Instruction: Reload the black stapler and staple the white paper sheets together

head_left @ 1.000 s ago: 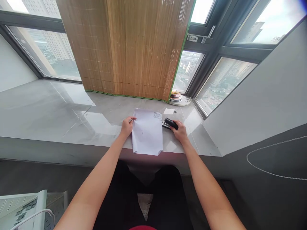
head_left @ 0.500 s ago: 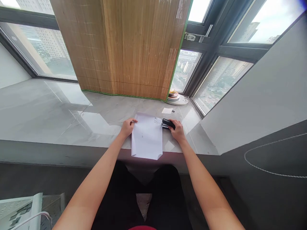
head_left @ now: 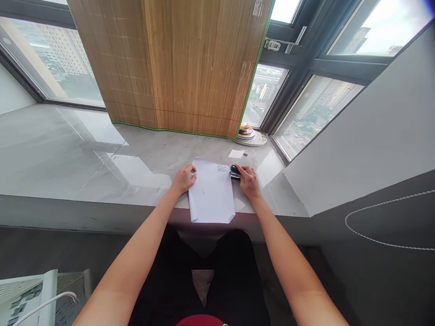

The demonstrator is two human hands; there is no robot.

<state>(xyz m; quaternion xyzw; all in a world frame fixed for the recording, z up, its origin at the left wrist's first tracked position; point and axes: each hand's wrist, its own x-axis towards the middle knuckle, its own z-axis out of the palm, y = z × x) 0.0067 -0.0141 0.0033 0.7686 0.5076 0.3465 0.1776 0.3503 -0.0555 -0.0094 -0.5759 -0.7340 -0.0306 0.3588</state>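
White paper lies on the sill, its near end reaching past the front edge and its near corners bent up. Small printed marks show close to its upper right corner. My left hand is closed at the upper left side of the paper, fingers curled round that edge. A black stapler sits at the right edge of the paper, its front end against it. Wrapped over the stapler is my right hand, which hides its rear part. Whether the paper lies within the jaws, I cannot tell.
Behind the paper hangs a bamboo blind down to the grey tiled sill. A stack of plates stands in the window corner. A small dark piece lies nearby. On the right hangs a looped cord; a white rack is lower left.
The paper has shifted slightly right and turned a little. My left hand moved right with it, and my right hand now sits further over the stapler, covering more of it.
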